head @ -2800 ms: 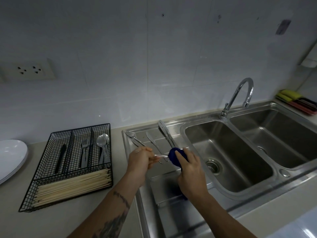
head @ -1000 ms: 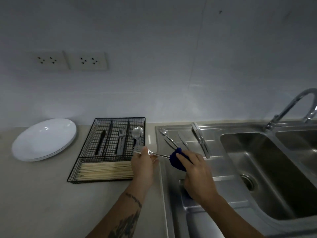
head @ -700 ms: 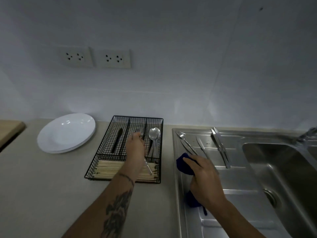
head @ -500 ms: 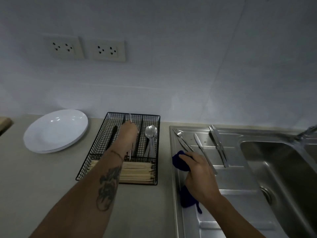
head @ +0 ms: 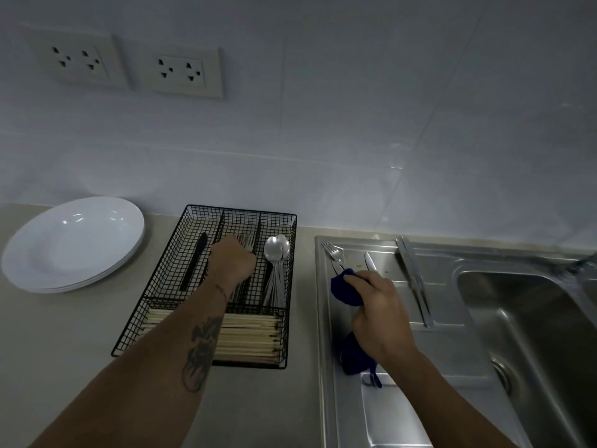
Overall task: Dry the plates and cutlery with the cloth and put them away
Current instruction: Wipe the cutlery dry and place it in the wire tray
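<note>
A dried fork has just travelled from the drainboard (head: 403, 334) to the wire tray (head: 284, 286): the left hand (head: 231, 261) lowers it among the forks (head: 246, 239), grip curled, while the right hand (head: 379, 313) clutches the blue cloth (head: 345, 291); more cutlery (head: 413, 279) waits.

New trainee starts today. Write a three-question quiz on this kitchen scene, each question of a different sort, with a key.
1. True or false: the left hand is over the wire cutlery tray.
2. What does the right hand hold? A) blue cloth B) white plate C) spoon
3. Fill in: the front compartment of the tray holds a bundle of ____.

Key
1. True; it is at the middle compartment, by the forks.
2. A; the blue cloth is gripped over the drainboard, near a fork and knives lying there.
3. Chopsticks.
</note>
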